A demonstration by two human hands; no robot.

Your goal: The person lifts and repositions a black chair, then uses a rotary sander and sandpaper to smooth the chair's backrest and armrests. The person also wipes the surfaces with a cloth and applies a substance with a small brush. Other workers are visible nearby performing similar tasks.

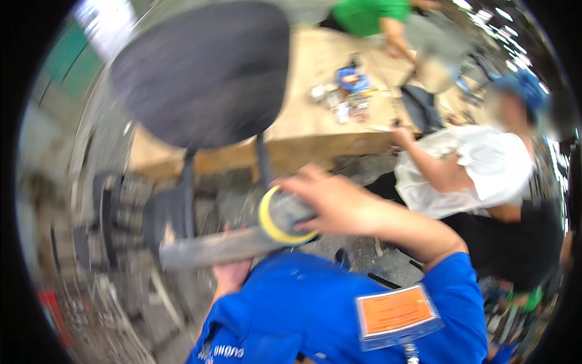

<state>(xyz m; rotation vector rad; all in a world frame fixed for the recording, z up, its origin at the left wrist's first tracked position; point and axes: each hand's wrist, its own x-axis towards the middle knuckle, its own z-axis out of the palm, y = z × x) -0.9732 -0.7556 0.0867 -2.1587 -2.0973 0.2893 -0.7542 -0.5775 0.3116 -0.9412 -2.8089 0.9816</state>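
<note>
A chair with a dark, rounded backrest [203,73] on two dark posts [260,161] stands before me, blurred by motion. My right hand [330,203] is closed on a round grey roll with a yellow rim [265,212], probably a roll of tape. From beside the roll, a wide grey band [209,247] stretches left past the lower ends of the posts. Whether the band is tape or part of the chair, I cannot tell. Behind it is my left hand [232,272], its palm side below the band and a fingertip showing above. Most of its fingers are hidden.
Beyond the chair is a large cardboard-coloured table [303,118] holding a blue container [353,80] and small parts. At the right sits a person in white [467,170]; another in green [373,15] leans over the table's far side. Dark chairs [106,212] stand at the left.
</note>
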